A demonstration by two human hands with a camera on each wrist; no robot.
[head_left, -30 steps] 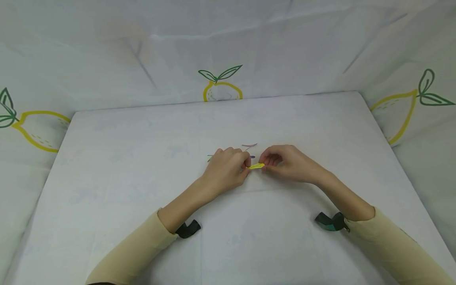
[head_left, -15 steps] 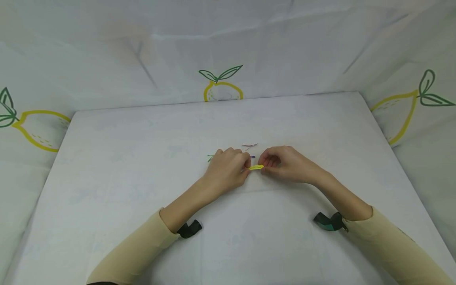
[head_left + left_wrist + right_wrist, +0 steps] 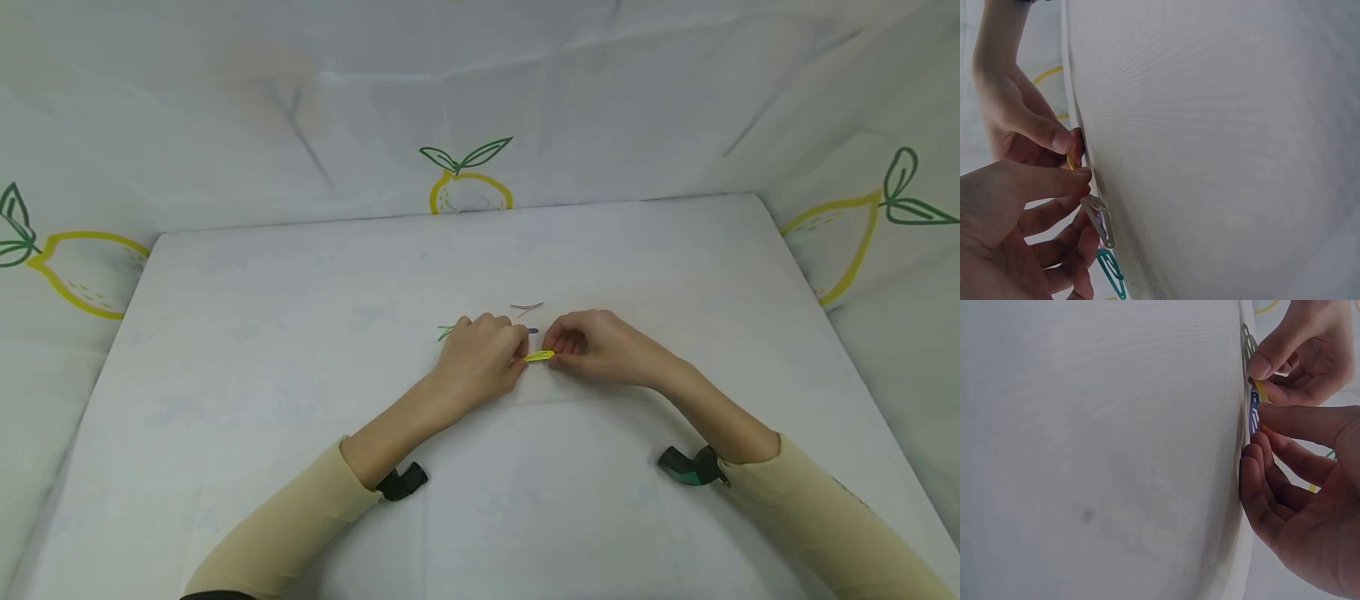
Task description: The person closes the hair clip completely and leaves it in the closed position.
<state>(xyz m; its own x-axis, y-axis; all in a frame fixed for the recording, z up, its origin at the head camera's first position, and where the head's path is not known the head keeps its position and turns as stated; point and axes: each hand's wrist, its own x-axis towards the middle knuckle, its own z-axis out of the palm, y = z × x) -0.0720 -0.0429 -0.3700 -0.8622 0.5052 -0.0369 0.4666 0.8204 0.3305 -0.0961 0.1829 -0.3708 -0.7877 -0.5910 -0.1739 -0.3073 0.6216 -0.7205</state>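
Observation:
A yellow snap hair clip (image 3: 539, 356) spans the small gap between my two hands, close over the white table. My left hand (image 3: 480, 354) pinches its left end between thumb and fingertips, and my right hand (image 3: 600, 346) pinches the right end. In the right wrist view the yellow clip (image 3: 1262, 391) shows between both thumbs, with a purple clip (image 3: 1253, 415) just beyond it. From the left wrist, a grey-beige open clip (image 3: 1107, 231) appears past the left fingers, and a teal clip (image 3: 1110, 269) lies below that. Fingers cover most of the yellow clip there.
Behind the hands on the table (image 3: 300, 350) lie a pinkish clip (image 3: 527, 307), a purple clip's end and a green clip (image 3: 445, 332) partly hidden by my left hand. White cloth walls (image 3: 600, 100) with lemon drawings stand at the back and sides. Dark wrist devices (image 3: 402, 482) hang under both sleeves.
Both hands keep their pinch on the yellow hair clip. The clip and the right hand have shifted slightly toward me, and the right hand a little to the left.

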